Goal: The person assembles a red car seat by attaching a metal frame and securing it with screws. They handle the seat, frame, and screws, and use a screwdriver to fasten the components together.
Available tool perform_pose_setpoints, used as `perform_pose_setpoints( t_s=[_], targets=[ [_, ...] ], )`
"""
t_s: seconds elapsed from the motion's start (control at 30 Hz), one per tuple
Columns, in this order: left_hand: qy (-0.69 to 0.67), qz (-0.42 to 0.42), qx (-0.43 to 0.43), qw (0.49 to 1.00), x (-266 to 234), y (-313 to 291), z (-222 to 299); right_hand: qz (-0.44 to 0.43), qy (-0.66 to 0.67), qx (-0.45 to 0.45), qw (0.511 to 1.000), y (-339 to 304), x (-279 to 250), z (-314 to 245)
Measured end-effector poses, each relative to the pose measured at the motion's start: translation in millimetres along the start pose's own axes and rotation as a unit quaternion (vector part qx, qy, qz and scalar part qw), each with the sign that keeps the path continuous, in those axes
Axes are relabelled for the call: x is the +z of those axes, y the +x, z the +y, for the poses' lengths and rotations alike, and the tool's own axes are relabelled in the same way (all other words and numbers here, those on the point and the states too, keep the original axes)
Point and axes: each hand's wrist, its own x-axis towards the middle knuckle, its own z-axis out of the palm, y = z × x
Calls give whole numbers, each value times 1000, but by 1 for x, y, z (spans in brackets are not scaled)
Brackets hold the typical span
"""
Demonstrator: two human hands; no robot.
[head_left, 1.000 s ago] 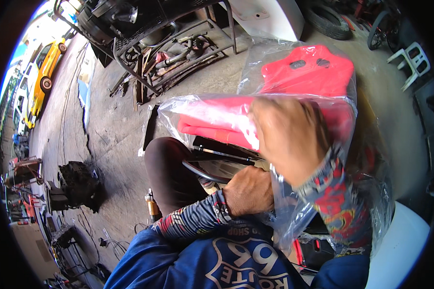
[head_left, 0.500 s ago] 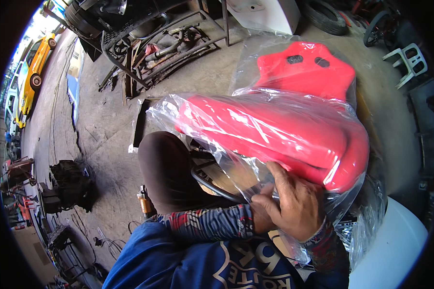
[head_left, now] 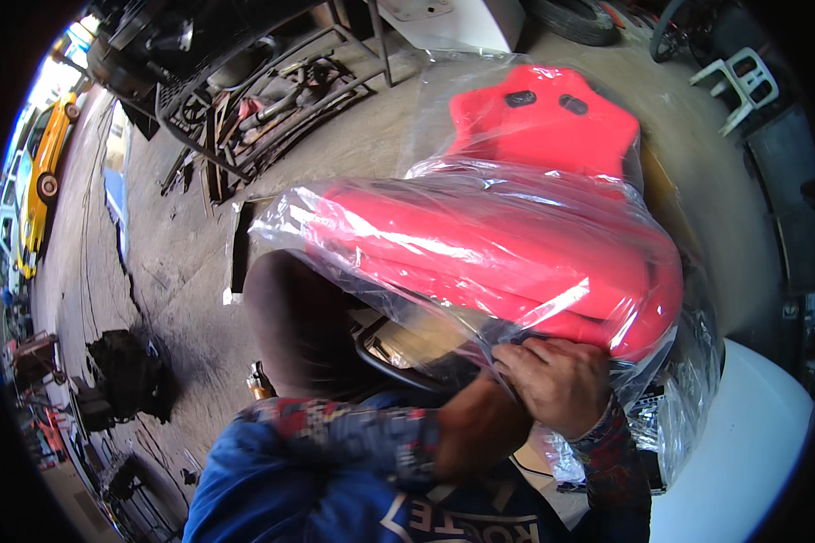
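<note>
A red bucket-style car seat [head_left: 480,253] lies in front of me inside a clear plastic bag [head_left: 285,213]. Its backrest, with two dark slots, points away. My right hand [head_left: 557,385] is closed at the seat's near lower edge, its curled fingers gripping the bag's plastic. Crossing in from the left, my left hand [head_left: 487,421] sits just beside and below the right one. Motion smears it, and its fingers are hidden. A dark curved tube [head_left: 394,369] runs under the plastic to the left of my hands.
Beside my bent knee [head_left: 285,299] stands a dark metal bar [head_left: 241,249]. A metal frame with parts [head_left: 272,109] is at the far left. A white rounded panel [head_left: 743,443] stands near right. A white plastic chair [head_left: 741,86] and a tyre [head_left: 575,20] lie beyond.
My right fingers, stretched over the seat's edge before, have drawn back and curled. My left hand has shifted down and toward me. The whole view has moved slightly.
</note>
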Motion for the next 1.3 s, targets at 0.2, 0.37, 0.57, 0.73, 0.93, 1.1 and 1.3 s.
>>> perform_pose_setpoints(
  t_s=[0.2,0.37,0.57,0.73,0.93,1.1,1.3],
  targets=[
    [-234,-59,-90,966,-118,-23,-109,-2,-31,25,999,-14,3,11],
    [135,-119,-306,935,-90,-36,-164,-27,3,103,994,-35,-1,24],
    [-136,61,-284,947,-78,-35,-167,61,57,115,990,-72,15,55],
    [-286,-22,-219,933,-77,-23,-122,84,104,259,956,-113,41,90],
    [-454,-55,-132,879,-95,-14,-118,138,356,303,873,-120,43,101],
    [-514,-166,-112,834,-107,-4,-135,302,360,212,857,-46,-15,90],
    [-525,-206,24,826,-114,23,-155,-122,172,219,953,160,57,163]
  ],
)
